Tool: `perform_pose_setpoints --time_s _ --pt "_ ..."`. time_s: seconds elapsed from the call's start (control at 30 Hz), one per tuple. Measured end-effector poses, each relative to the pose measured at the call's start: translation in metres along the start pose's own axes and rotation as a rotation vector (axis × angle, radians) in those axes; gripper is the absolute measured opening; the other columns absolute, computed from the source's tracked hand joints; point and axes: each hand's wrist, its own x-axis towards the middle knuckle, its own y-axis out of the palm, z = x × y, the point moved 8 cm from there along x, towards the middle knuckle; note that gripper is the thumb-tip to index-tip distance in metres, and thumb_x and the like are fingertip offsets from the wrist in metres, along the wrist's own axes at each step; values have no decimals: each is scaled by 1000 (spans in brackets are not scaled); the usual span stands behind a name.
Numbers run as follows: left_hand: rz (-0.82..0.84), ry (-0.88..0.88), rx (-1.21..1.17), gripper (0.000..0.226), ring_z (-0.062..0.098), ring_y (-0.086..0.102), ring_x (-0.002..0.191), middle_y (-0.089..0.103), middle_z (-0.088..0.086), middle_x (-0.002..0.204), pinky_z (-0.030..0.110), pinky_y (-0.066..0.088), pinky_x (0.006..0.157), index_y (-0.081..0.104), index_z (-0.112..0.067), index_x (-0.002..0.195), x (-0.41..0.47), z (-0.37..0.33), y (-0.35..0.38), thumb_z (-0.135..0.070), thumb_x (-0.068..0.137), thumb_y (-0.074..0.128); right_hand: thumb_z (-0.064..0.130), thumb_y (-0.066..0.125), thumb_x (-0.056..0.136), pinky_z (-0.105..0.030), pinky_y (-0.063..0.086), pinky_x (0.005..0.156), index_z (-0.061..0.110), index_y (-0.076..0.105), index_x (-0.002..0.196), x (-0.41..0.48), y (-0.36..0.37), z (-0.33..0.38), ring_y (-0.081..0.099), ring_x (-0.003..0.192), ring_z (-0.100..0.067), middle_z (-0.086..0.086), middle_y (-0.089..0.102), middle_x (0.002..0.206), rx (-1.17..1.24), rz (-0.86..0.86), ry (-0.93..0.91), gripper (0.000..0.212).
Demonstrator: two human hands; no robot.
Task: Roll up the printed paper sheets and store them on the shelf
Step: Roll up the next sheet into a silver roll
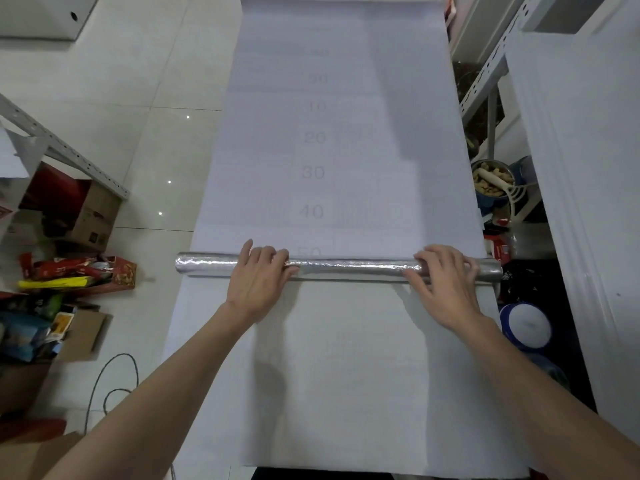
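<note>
A long white printed paper sheet point(332, 140) lies flat on the tiled floor, running away from me, with faint numbers 10 to 50 down its middle. Across it lies a shiny silver roll point(346, 268). My left hand point(258, 282) rests on the roll left of centre, fingers curled over its top. My right hand point(443, 282) lies on the roll's right part, fingers curved over it. More white paper point(339, 375) stretches from the roll toward me.
A metal shelf point(485, 81) stands along the right with a bowl of peanuts point(491, 185) and a blue-and-white lid point(526, 327) near its foot. Cardboard boxes point(93, 216), snack packets point(69, 271) and a grey cable point(114, 382) crowd the floor on the left.
</note>
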Motion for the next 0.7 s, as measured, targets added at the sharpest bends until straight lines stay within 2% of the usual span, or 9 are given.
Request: perform_pose_setpoints --time_s 0.1,0.17,0.23,0.33,0.4,0.47,0.53,0.63,0.7 --pt "19 -43 -6 60 35 49 99 52 14 110 50 29 106 59 -15 114 0 1 -2 -63 100 26 70 50 89 -49 21 109 33 55 126 1 4 -3 40 120 -22 1 41 123 -73 30 -27 53" --pt "63 -20 29 80 33 49 98 51 11 108 51 30 104 54 -12 128 1 -1 1 -78 90 28 70 48 89 -47 22 106 32 56 127 6 4 -1 42 116 -20 4 45 118 -111 37 -32 54" --pt "51 -5 39 90 34 54 97 55 11 110 53 30 107 50 -8 130 4 1 3 -83 83 35 66 52 90 -44 22 105 29 56 121 12 -2 2 45 116 -18 7 53 115 -66 4 -1 49" --pt "16 15 -18 67 32 62 93 57 9 111 54 23 115 54 -13 109 7 5 4 -75 82 53 58 49 95 -43 21 104 28 57 108 16 -7 3 47 117 -18 8 58 110 -11 -12 51 34" --pt "-3 31 -27 54 32 61 96 56 11 112 54 21 115 57 -15 103 7 7 4 -65 85 60 61 46 95 -43 20 105 30 58 106 13 -3 4 45 120 -19 6 53 117 -62 12 9 35" --pt "-42 26 17 49 33 56 94 57 10 106 53 26 110 62 -16 104 7 10 2 -62 90 53 69 50 90 -42 17 106 31 60 115 9 0 1 41 123 -20 2 48 124 -101 27 -24 46" --pt "-46 33 49 51 32 55 86 58 6 96 49 32 103 63 -17 104 8 11 0 -62 94 42 73 51 87 -43 19 104 30 60 122 6 2 1 42 118 -21 2 48 121 -147 40 -46 56" --pt "-51 50 4 54 30 57 74 59 1 80 43 36 98 59 -16 93 12 8 -3 -60 101 28 66 45 92 -44 24 102 31 58 114 7 -4 3 47 115 -19 8 56 110 -104 25 -9 43" --pt "-38 54 -26 58 29 59 77 62 2 82 42 34 101 59 -17 89 11 6 -5 -59 103 22 63 35 98 -45 25 102 33 56 105 7 -5 5 48 114 -19 11 58 104 -72 23 18 37"
